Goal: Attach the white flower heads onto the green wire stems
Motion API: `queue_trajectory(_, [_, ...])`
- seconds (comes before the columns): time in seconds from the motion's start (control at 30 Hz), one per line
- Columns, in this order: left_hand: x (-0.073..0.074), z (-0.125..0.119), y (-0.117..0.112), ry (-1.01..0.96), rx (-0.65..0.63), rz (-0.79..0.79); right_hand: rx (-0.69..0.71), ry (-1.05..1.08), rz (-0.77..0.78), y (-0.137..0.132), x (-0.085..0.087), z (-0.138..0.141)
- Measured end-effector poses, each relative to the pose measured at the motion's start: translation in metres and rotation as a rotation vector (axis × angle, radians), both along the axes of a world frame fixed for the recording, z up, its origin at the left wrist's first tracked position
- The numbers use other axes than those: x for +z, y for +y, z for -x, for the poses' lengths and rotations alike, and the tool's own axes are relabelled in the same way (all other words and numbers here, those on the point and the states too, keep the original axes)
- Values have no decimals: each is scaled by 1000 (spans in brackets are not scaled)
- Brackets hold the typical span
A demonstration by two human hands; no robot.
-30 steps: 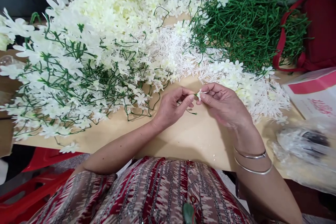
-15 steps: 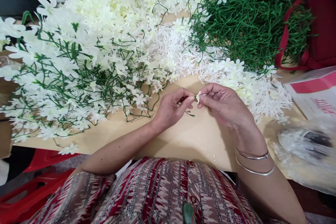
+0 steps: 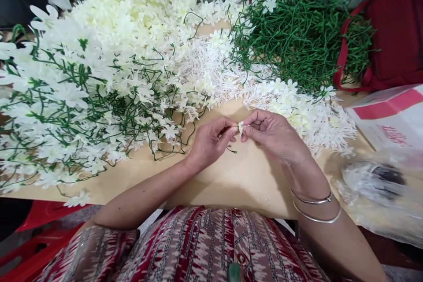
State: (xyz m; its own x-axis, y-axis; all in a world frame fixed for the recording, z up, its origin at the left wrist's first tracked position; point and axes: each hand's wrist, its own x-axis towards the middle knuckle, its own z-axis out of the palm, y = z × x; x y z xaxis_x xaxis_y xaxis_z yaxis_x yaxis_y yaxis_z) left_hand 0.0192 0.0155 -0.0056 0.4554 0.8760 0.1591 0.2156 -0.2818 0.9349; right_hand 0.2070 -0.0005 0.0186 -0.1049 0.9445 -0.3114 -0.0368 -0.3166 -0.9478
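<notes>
Small white flower head (image 3: pixel 240 127) sits pinched between both hands, just above the bare tan tabletop (image 3: pixel 244 176) and just in front of the white flower pile. Right hand (image 3: pixel 276 134): thumb and forefinger clamped on the bloom. Left hand (image 3: pixel 208 141): fingertips closed on a thin green stem (image 3: pixel 231 150) whose free end hangs below the flower.

Handling, my read: flower is featherlight, soft plastic or fabric, petals crush easily, so grip at the base, not the petals. Stem is springy wire-like stuff; hold close to its tip or it will flex away.

Outward from the flower: finished sprays (image 3: pixel 82 97) to its left, loose white blooms (image 3: pixel 297 110) to its right, bare green stems (image 3: pixel 304 39) beyond those, plastic bag (image 3: pixel 380 185) far right.

Versus 1.0 s ago: same pinch on both sides, hands sit slightly further left, flower tighter to the left fingertips.
</notes>
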Motion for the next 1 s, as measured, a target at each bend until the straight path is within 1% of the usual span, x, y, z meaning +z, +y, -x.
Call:
queue_trajectory(0.07, [-2,-1,0,-6,13,18,-12,1,1,0,-1,1])
queue_trajectory(0.23, [-3,-4,-1,-95,23,90,-107,86,-10,-4,-3,4])
queue_trajectory(0.37, [-2,-3,0,-74,81,70,-162,202,-3,-7,-3,-1])
queue_trajectory(0.43, [-2,-3,0,-63,89,73,-184,241,-8,-7,-5,-3])
queue_trajectory(0.6, [-4,-3,-1,-79,65,95,-152,158,-53,-9,-10,2])
queue_trajectory(0.8, [-2,-2,0,-63,39,68,-151,14,-97,-9,-15,6])
queue_trajectory(1.0, [1,1,2,-18,4,25,-89,13,-93,-6,-18,3])
